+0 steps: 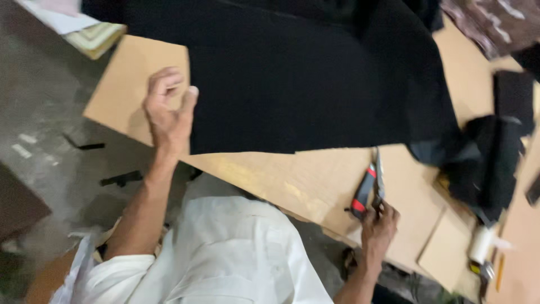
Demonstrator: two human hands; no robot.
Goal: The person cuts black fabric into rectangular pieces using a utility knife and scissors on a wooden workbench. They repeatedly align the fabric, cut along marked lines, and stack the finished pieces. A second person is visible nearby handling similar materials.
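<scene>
A large sheet of black fabric (315,79) lies spread over a brown board table (281,180). My left hand (167,112) rests on the board at the fabric's left edge, fingers curled and the thumb touching that edge. My right hand (379,225) is at the near edge of the table and grips the red-and-black handles of a pair of scissors (368,188). The blades point away from me toward the fabric's lower edge and are apart from it. My white shirt fills the bottom of the view.
Crumpled black cloth (495,163) is heaped at the right, patterned cloth (495,22) at top right. A small cardboard piece (444,247), a white roll (481,242) and a yellow pencil (499,270) lie at lower right. Black scraps (121,179) lie on the grey floor.
</scene>
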